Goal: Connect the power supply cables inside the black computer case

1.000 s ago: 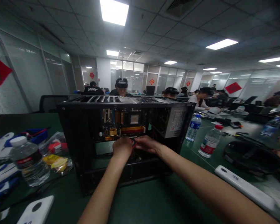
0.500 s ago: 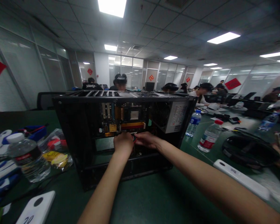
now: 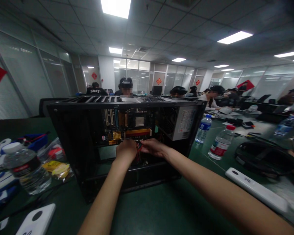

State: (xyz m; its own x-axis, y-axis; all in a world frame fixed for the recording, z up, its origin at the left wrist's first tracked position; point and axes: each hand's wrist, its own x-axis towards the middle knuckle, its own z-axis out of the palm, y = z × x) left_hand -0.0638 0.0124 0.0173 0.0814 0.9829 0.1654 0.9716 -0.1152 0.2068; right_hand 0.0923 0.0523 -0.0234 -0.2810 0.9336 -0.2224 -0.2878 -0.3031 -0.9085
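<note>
A black computer case (image 3: 63, 147) stands on the green table with its open side facing me. Inside it are a motherboard (image 3: 117, 122) with a silver square chip and, at the upper right, a power supply (image 3: 185, 122) with a fan. My left hand (image 3: 126, 151) is closed at the lower edge of the board, beside a bundle of red and black cables (image 3: 138, 147). Just right of it, my right hand (image 3: 153, 147) has its fingers closed on the same cables. The left fingertips are hidden behind the hand.
At left are a water bottle (image 3: 26, 169), a yellow snack packet (image 3: 57, 169) and a white device (image 3: 36, 220). At right stand two bottles (image 3: 203, 129), (image 3: 220, 143), near a black headset (image 3: 264, 158) and a white device (image 3: 256, 189). People sit beyond.
My left hand has shifted slightly left and the cables between my hands show more. The case appears a little further left at its left edge.
</note>
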